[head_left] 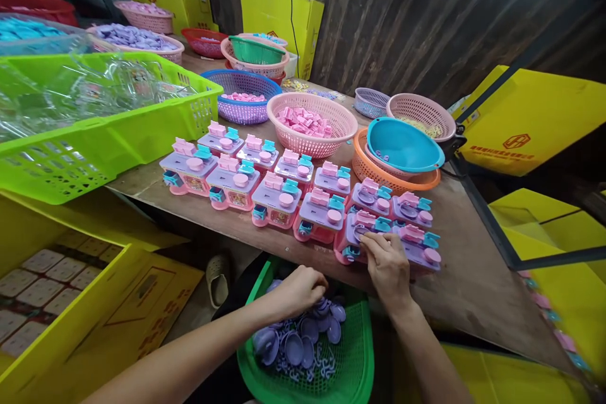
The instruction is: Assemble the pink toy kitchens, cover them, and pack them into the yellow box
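Curled fingers close my left hand (303, 290) just above a green basket (362, 353) in my lap; what it holds, if anything, is hidden. Oval purple toy dishes (294, 348) and small purple hook-like pieces (326, 363) fill part of that basket. On the table, my right hand (391, 268) pinches a purple dish (360, 231) at the top of a pink and purple toy (348, 246). Similar toys stand beside it in two rows, with pink and blue parts on top. Purple dishes also lie on two toys behind, one being the rear toy (367, 196).
Behind the toys stand a pink basket of pink pieces (348, 126), a blue basin (404, 145) stacked on an orange basket (362, 167), and more baskets. A lime crate (95, 161) of clear plastic parts is at left. Below it sits an open yellow carton (156, 303).
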Available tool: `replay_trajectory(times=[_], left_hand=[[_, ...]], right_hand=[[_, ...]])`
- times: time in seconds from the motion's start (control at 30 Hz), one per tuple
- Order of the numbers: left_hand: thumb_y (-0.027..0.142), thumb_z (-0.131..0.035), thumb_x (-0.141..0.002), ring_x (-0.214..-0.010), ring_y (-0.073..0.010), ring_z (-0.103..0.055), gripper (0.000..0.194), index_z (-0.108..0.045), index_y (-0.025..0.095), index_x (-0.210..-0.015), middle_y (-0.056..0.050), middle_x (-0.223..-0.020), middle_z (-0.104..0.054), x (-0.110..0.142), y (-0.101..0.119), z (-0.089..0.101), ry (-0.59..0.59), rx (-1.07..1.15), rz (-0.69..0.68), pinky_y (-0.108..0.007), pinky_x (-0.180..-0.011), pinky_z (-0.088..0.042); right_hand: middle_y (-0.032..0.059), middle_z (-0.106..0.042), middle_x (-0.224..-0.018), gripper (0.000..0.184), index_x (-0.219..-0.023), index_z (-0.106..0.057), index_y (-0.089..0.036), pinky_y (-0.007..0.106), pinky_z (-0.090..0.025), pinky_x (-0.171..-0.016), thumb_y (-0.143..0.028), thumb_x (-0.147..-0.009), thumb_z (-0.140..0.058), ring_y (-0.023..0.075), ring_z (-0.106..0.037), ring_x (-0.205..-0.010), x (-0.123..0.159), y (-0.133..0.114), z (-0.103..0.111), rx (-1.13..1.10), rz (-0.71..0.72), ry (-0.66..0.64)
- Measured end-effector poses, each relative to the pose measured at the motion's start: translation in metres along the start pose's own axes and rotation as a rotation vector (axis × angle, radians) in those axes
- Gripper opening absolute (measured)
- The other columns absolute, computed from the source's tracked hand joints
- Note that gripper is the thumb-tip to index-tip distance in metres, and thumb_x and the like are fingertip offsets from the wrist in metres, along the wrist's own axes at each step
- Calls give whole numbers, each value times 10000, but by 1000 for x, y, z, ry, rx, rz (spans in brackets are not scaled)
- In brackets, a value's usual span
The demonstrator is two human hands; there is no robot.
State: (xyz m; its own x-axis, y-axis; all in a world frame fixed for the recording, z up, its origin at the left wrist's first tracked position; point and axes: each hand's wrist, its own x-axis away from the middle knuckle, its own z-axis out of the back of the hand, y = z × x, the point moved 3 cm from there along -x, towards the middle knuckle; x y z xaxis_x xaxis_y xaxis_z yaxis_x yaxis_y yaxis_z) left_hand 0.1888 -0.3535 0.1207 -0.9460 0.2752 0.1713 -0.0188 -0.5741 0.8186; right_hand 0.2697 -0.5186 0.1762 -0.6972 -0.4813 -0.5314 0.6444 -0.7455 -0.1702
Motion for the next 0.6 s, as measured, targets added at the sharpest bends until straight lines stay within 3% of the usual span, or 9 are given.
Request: replay_trajectory(times=[0.1,0.2,0.47,0.6], left_hand=[[191,-450,-769,-777,-220,-647,243,-676,168,-857,-95,-809,-690,4,-31,-16,-73,-319,107,-281,-680,-455],[201,-448,-774,-806,-247,-646,234,-654,156,-877,-133,-848,-675,0,-47,-26,-111,-458,165,-305,-670,-462],[146,-462,-754,-846,-262,-642,215,-667,127,-815,-151,-872,-675,-25,-49,-40,-227,-472,98,-307,-681,-468],[135,-448,-774,-853,-292,-645,255,-672,104,-890,-183,-914,-672,-29,-49,-54,-237,-480,69,-361,-712,-481]], right_hand=[[32,-670,-953,224,-966,-673,-219,313,-404,-746,-202,-887,-464,198,-463,-849,-4,-2,0,100,-13,-73],[41,-662,-929,234,-933,-671,-212,308,-387,-731,-146,-872,-454,203,-465,-855,-7,-6,1,171,5,-156],[0,-641,-877,207,-903,-651,-228,246,-349,-538,-169,-876,-454,129,-564,-681,-14,3,1,155,-71,-292],[65,-607,-1050,265,-1104,-590,-195,244,-427,-710,-238,-903,-424,167,-588,-901,12,-15,9,34,-80,-200]])
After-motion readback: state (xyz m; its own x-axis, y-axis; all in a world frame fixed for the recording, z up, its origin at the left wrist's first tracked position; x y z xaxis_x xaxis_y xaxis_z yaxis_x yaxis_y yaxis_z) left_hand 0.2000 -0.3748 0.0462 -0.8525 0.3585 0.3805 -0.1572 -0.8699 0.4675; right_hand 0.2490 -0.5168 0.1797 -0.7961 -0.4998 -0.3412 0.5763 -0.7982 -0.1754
